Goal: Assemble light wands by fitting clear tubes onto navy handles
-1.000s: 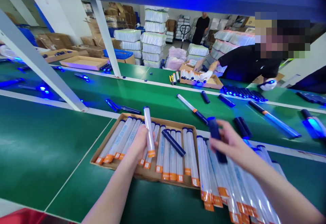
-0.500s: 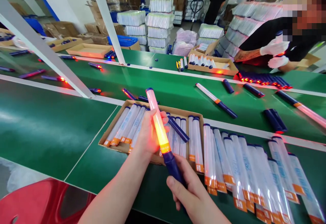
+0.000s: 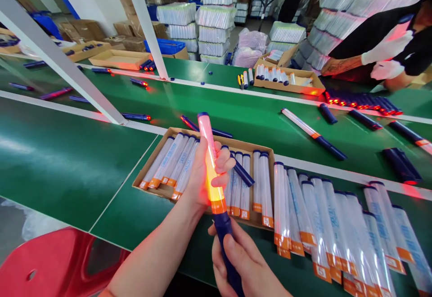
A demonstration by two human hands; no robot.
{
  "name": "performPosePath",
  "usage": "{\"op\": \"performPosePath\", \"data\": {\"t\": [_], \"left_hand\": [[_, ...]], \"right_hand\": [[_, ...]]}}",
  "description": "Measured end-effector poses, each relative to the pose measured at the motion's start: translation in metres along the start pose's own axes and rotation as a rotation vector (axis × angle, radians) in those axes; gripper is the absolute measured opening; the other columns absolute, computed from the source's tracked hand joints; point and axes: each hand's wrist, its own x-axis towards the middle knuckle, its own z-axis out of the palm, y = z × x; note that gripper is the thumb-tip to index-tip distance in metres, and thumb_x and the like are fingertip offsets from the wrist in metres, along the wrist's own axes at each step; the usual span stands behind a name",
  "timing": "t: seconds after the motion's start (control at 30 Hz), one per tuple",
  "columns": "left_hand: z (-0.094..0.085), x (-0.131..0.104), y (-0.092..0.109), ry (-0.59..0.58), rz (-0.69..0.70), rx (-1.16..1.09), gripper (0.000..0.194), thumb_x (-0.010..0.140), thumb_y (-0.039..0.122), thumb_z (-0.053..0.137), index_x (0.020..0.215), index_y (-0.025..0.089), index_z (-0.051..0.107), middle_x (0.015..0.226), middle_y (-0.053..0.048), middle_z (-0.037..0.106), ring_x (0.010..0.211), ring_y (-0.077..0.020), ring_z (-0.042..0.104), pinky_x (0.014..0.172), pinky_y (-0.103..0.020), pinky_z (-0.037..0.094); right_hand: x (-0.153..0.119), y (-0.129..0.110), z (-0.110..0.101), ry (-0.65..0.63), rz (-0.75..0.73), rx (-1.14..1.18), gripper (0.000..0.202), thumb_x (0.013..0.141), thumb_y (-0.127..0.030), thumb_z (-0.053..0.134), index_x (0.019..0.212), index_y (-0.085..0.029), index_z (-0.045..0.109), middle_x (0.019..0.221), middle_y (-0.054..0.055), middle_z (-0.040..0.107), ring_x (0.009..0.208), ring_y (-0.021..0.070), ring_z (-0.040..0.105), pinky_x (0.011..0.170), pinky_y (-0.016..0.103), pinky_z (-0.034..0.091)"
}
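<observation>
A lit light wand (image 3: pixel 212 171), glowing red to yellow above a dark blue handle, is held between both hands in front of me. My left hand (image 3: pixel 202 175) wraps its fingers round the translucent tube. Lower down, my right hand (image 3: pixel 238 254) grips the dark blue handle. Behind the hands lies a shallow cardboard box (image 3: pixel 148 161) holding clear tubes (image 3: pixel 173 157) with blue caps and orange ends. One dark blue handle piece (image 3: pixel 243 172) rests across the tubes in the box, just right of my left hand.
Several more clear tubes (image 3: pixel 324 220) lie right of the box. Beyond runs a green belt (image 3: pixel 256 121) carrying handles and a light wand (image 3: pixel 312 132). Across it, a co-worker's gloved hands (image 3: pixel 388 51) hold a wand. A white post (image 3: pixel 145 22) and red stool (image 3: pixel 43 261) stand at left.
My left fingers have closed further round the glowing tube, and my right hand has shifted slightly down and left. Pieces on the belt have moved right. The co-worker's hands have risen.
</observation>
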Motion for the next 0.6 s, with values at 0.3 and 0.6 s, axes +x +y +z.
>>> {"op": "performPosePath", "data": {"t": [0.3, 0.6], "left_hand": [[0.003, -0.002, -0.011, 0.099, 0.040, 0.069, 0.039, 0.101, 0.051, 0.060, 0.081, 0.019, 0.050, 0.060, 0.005, 0.037, 0.047, -0.0059, 0.035, 0.032, -0.008, 0.027], [-0.007, -0.002, 0.005, 0.148, 0.087, 0.049, 0.038, 0.092, 0.048, 0.072, 0.081, 0.019, 0.050, 0.059, 0.006, 0.039, 0.046, -0.0051, 0.035, 0.033, -0.008, 0.027]], "right_hand": [[-0.008, -0.004, 0.020, 0.355, 0.110, -0.260, 0.091, 0.075, -0.093, 0.064, 0.126, -0.019, 0.047, 0.069, -0.008, 0.052, 0.043, 0.0036, 0.036, 0.041, 0.018, 0.030], [0.015, -0.019, 0.026, 0.443, 0.273, -0.511, 0.100, 0.071, -0.103, 0.048, 0.127, -0.021, 0.046, 0.060, -0.009, 0.047, 0.046, 0.0079, 0.037, 0.039, 0.017, 0.029]]}}
